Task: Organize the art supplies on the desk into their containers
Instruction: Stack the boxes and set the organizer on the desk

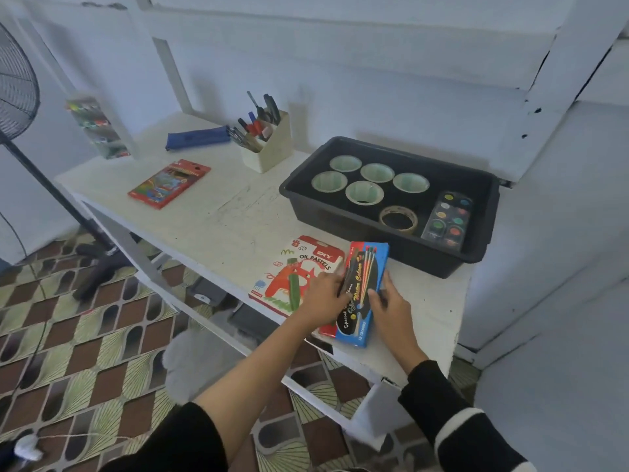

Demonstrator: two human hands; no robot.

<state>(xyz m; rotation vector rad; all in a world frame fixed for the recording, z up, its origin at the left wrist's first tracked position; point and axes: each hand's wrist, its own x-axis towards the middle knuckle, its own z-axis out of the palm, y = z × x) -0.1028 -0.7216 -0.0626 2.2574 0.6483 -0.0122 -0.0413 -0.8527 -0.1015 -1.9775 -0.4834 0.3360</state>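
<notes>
A blue water colour box (362,294) lies near the desk's front edge, partly on top of a red and white oil pastels box (296,274). My left hand (323,296) grips the blue box's left side. My right hand (391,308) grips its right side. Behind them stands a black tray (476,253) holding several pale green cups (364,192), a tape roll (398,218) and a paint palette (447,221). A red coloured pencil box (169,183) lies at the left of the desk.
A cream pen holder (269,148) full of pens stands at the back, with a blue pencil case (197,137) beside it. A clear rack of small items (98,127) leans at the back left. A fan stand (44,172) is left of the white desk (218,216).
</notes>
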